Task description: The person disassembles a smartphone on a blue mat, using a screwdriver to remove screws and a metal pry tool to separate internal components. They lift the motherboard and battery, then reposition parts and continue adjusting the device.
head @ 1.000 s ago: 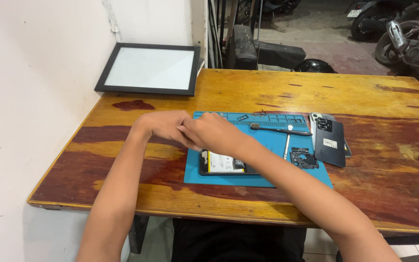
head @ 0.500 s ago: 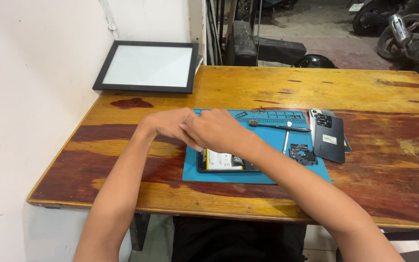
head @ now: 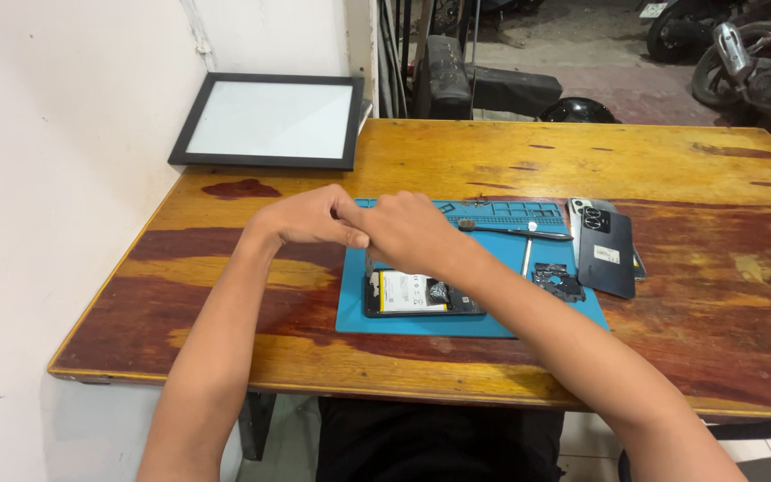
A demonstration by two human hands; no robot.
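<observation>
My left hand (head: 310, 219) and my right hand (head: 408, 234) meet fingertip to fingertip above the left end of a blue work mat (head: 470, 317). Their fingers are pinched together; whatever small thing lies between them is hidden. Just below the hands an opened phone (head: 417, 295) lies on the mat with its pale battery showing. A slim dark tool (head: 515, 232) lies across the mat's far side, and a small dark part (head: 557, 278) sits near the mat's right edge.
A dark phone back cover (head: 607, 250) rests on another phone at the mat's right edge. A black-framed white panel (head: 269, 120) leans at the wooden table's (head: 707, 303) back left against the white wall. Parked motorbikes (head: 742, 54) stand beyond the table.
Both hands have stayed together over the mat's left end, lifting slightly away from the opened phone. The view has shifted a little.
</observation>
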